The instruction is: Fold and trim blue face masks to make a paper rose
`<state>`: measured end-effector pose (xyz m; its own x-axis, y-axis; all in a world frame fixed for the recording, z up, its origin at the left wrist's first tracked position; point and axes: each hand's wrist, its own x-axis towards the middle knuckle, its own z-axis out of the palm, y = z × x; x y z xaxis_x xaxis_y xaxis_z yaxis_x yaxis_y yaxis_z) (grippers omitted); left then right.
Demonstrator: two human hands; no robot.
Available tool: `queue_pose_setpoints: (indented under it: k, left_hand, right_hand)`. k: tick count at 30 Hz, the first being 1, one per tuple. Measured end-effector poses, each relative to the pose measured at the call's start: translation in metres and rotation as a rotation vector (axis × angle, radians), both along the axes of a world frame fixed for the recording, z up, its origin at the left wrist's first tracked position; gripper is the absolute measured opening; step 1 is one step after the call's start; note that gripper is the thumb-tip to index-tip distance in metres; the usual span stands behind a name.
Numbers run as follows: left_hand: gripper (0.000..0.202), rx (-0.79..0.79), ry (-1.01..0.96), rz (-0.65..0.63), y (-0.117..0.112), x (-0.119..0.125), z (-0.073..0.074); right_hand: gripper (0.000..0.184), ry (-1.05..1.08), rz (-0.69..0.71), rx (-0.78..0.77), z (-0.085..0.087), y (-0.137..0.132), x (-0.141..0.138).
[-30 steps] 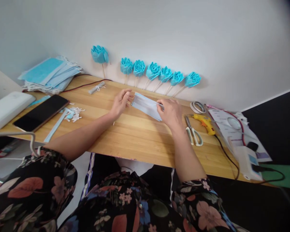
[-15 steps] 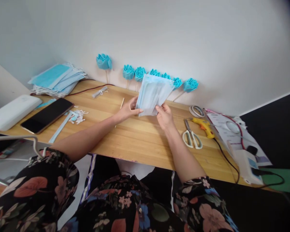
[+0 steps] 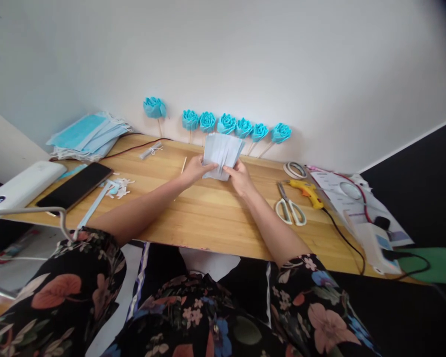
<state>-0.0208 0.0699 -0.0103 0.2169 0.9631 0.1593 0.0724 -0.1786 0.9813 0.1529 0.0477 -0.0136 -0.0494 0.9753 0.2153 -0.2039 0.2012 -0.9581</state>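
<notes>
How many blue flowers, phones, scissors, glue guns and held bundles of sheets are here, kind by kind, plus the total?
Blue flowers: 7
Phone: 1
Scissors: 1 pair
Glue gun: 1
Held bundle of pale sheets: 1
Total: 11

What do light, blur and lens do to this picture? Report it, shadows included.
In the head view, light is soft, with a faint shadow on the wall beside the rightmost flower; in the head view, the masks in the hands look pale but creases show, while print on the paper is too soft to read; the head view's upper right corner darkens.
</notes>
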Motion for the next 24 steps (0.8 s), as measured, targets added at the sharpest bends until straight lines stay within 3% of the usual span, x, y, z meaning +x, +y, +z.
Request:
queue_pose_setpoints:
  k: [5, 16, 24]
  left_hand:
    - [0.047, 0.003, -0.023, 0.071, -0.007, 0.006, -0.007]
    - [0.043, -0.004, -0.103, 0.077, -0.017, 0.003, -0.010]
    - [0.049, 0.014, -0.083, 0.029, -0.026, 0.005, -0.006]
  right_hand:
    - [0.046, -0.003, -0.021, -0.036, -0.017, 0.000, -0.002]
    - [0.048, -0.085, -0.030, -0.018, -0.002, -0.024, -0.008]
    - [0.032, -0.158, -0.265, -0.038, -0.008, -0.022, -0.003]
